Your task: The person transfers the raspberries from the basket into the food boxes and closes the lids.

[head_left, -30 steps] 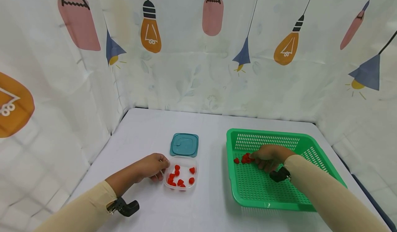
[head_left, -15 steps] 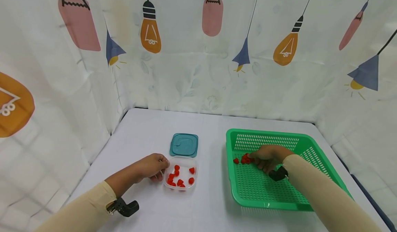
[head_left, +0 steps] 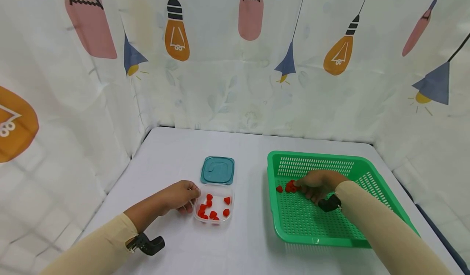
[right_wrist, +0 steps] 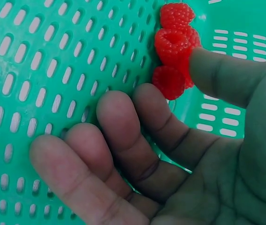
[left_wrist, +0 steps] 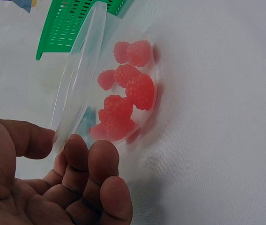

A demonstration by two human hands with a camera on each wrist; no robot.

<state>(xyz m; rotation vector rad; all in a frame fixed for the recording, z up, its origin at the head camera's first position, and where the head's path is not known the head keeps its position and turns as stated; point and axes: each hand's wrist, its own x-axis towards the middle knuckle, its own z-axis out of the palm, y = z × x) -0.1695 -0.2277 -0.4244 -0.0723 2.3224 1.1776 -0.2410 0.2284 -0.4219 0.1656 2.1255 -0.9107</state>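
Here raspberries [right_wrist: 171,46] lie against the right hand [head_left: 316,184], its grip unclear, while the left hand [head_left: 181,195] pinches the container [head_left: 218,203].

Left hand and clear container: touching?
Touching. The left wrist view shows the left hand pinching the rim of the clear container between thumb and fingers.

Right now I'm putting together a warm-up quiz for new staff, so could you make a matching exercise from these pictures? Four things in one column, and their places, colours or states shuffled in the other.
Things
1. lid
2. tub
3. basket
4. left grip

Descriptions
A. pinches a clear rim
B. green, with slotted walls
C. teal, lying on the white table
D. clear, with red berries inside

Right pairs: 1-C, 2-D, 3-B, 4-A
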